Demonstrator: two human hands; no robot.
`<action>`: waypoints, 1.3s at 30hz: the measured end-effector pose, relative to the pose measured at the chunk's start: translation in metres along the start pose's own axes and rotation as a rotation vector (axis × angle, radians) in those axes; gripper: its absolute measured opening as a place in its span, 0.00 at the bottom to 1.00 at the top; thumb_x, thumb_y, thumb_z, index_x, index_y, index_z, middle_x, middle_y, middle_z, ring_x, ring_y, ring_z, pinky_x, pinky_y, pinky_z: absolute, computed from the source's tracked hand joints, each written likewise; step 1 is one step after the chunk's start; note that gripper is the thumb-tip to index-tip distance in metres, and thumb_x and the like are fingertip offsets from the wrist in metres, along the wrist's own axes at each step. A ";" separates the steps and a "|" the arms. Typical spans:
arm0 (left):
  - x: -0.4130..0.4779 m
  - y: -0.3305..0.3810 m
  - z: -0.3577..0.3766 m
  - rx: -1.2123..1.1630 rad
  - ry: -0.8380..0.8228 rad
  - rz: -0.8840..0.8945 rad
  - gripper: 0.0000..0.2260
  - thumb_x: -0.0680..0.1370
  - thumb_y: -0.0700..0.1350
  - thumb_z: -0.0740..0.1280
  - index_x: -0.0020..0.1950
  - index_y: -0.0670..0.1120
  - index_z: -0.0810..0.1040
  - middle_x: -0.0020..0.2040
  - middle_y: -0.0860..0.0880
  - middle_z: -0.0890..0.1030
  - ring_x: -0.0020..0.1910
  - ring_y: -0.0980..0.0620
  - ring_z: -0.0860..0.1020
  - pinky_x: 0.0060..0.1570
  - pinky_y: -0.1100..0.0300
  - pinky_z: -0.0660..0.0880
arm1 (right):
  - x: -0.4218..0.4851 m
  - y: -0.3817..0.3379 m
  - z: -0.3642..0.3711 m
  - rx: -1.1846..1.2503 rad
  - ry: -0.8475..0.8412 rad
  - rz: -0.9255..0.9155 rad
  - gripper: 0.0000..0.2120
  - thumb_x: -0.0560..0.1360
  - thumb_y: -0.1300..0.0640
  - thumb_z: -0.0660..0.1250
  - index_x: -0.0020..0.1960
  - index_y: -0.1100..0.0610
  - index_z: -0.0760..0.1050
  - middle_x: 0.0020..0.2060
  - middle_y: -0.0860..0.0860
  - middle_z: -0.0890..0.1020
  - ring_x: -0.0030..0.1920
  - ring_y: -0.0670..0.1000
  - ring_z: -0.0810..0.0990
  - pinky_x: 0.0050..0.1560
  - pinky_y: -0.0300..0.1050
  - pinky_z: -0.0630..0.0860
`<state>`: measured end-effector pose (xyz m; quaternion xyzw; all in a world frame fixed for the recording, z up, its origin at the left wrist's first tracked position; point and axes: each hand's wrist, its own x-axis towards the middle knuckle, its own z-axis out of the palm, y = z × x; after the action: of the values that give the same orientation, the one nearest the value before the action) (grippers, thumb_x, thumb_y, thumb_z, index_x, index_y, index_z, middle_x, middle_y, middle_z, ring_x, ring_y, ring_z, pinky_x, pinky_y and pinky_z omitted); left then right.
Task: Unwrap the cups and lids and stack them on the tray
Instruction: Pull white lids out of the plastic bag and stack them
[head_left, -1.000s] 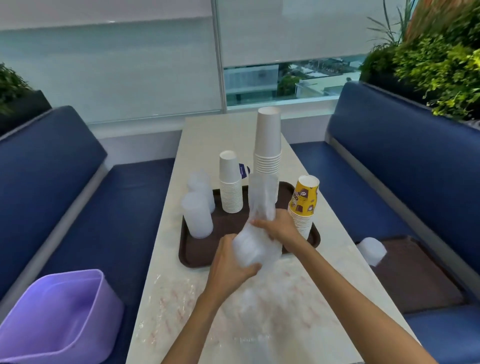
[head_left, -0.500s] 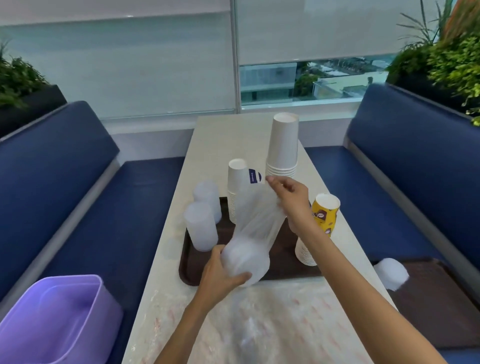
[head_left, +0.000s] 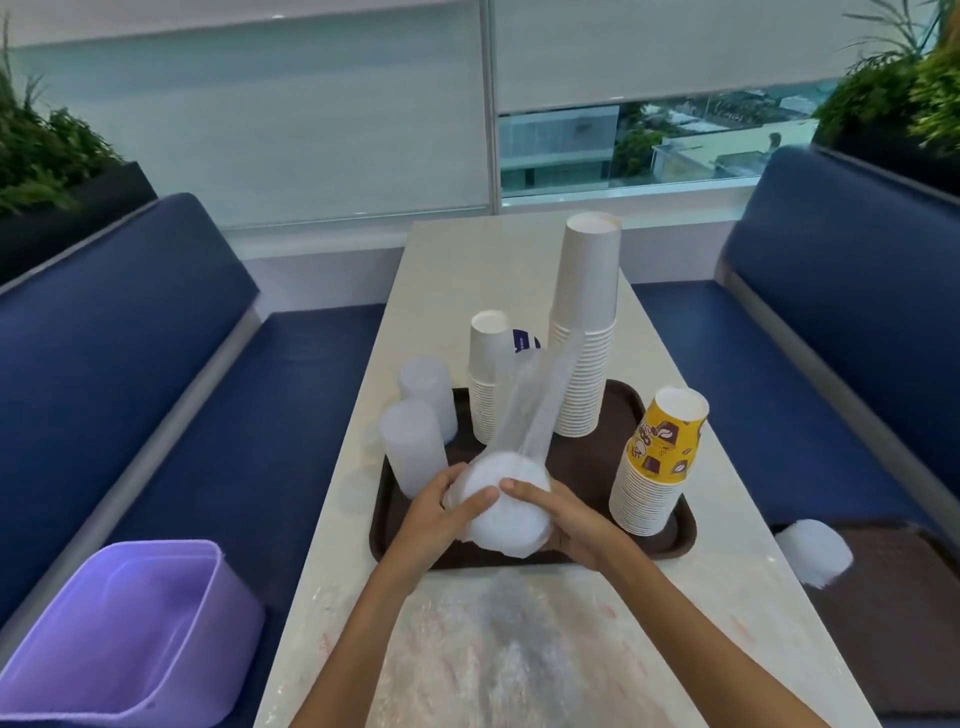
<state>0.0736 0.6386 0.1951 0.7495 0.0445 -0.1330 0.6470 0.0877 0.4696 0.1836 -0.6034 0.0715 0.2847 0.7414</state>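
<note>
Both hands hold a stack of white lids (head_left: 506, 512) in a clear plastic sleeve (head_left: 524, 405) over the near edge of the brown tray (head_left: 670, 545). My left hand (head_left: 441, 512) grips the stack's left side and my right hand (head_left: 556, 512) grips its right side. The empty part of the sleeve stands up loosely above the lids. On the tray stand a tall stack of white cups (head_left: 584, 332), a shorter white stack (head_left: 485, 374), a stack topped by a yellow printed cup (head_left: 657, 467) and two stacks of clear lids (head_left: 413, 449).
A purple bin (head_left: 130, 644) sits on the blue bench at lower left. A second brown tray (head_left: 893, 618) with a white lid stack (head_left: 813, 553) lies on the right bench. Crumpled clear wrap (head_left: 519, 639) covers the near tabletop.
My right hand let go of the sleeve's raised top and came down to the lid stack beside my left hand. The freed sleeve top now stands loose.
</note>
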 end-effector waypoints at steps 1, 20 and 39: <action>0.001 0.000 0.001 0.010 0.042 0.012 0.25 0.73 0.54 0.68 0.68 0.52 0.67 0.62 0.53 0.73 0.58 0.54 0.74 0.53 0.61 0.76 | -0.001 0.001 -0.001 0.045 0.002 0.025 0.29 0.66 0.45 0.71 0.63 0.50 0.68 0.55 0.54 0.79 0.55 0.54 0.79 0.43 0.47 0.81; -0.013 -0.024 0.011 0.090 0.267 0.302 0.09 0.75 0.36 0.69 0.41 0.50 0.81 0.38 0.55 0.83 0.40 0.64 0.79 0.43 0.70 0.73 | 0.001 0.003 -0.005 0.785 0.119 -0.021 0.24 0.67 0.59 0.71 0.61 0.62 0.70 0.50 0.61 0.82 0.51 0.60 0.81 0.39 0.56 0.82; 0.000 0.002 0.016 -0.512 0.015 0.030 0.30 0.66 0.44 0.77 0.66 0.51 0.71 0.59 0.49 0.81 0.59 0.47 0.78 0.55 0.45 0.77 | -0.015 -0.005 -0.005 0.049 0.042 -0.323 0.25 0.68 0.47 0.68 0.65 0.45 0.70 0.60 0.49 0.79 0.60 0.52 0.78 0.51 0.49 0.81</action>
<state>0.0712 0.6223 0.1946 0.5627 0.0707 -0.1023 0.8173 0.0792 0.4593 0.1938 -0.5948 -0.0042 0.1474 0.7903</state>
